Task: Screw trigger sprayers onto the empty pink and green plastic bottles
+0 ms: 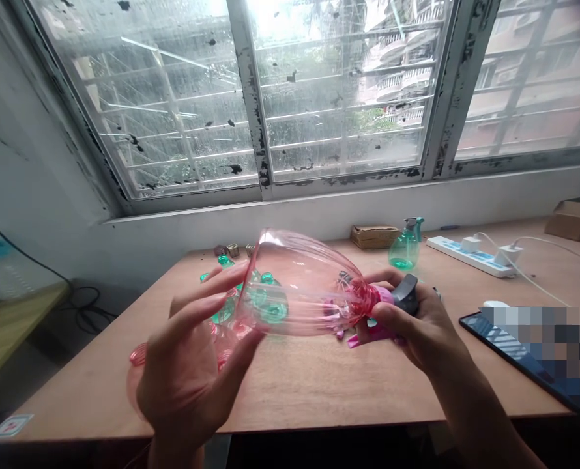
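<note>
While left hand (187,371) holds base of pink bottle (309,280), right hand (417,326) grips spray head (406,296) at bottle's neck. Bottle sideways above table (309,391), green bottles (225,261) beyond its base. Step seems neck work; next move probably calls for twist there, base steady.

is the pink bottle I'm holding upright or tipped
Tipped: the pink bottle points sideways, base by the left hand, neck in the right hand.
</note>
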A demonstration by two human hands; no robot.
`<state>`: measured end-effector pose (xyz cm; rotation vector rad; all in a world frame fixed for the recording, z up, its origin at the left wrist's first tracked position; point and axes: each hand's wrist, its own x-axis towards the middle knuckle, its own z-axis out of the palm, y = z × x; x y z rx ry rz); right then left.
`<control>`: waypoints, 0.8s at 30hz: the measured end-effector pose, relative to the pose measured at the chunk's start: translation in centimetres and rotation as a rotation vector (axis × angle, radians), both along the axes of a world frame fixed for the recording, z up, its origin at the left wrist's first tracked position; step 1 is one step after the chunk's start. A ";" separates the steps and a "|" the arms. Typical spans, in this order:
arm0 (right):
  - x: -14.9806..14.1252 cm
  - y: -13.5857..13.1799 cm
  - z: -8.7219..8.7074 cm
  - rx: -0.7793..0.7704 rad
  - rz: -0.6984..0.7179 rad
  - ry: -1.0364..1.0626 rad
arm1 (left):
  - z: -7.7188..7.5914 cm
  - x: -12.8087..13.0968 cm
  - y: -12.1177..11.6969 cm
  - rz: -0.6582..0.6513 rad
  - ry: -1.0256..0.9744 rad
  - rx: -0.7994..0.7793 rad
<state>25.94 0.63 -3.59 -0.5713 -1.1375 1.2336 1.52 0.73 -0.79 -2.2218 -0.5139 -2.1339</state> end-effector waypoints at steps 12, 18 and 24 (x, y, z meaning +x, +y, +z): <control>-0.7 -0.2 0.2 0.242 -0.345 -0.227 | 0.3 -0.3 0.2 0.022 -0.039 -0.197; -0.7 -0.2 0.3 0.215 -0.310 -0.183 | 0.2 -0.4 0.2 0.029 0.035 -0.169; -0.5 -0.1 -0.3 0.291 -0.399 -0.235 | 0.4 -1.0 -0.1 -0.058 0.164 -0.311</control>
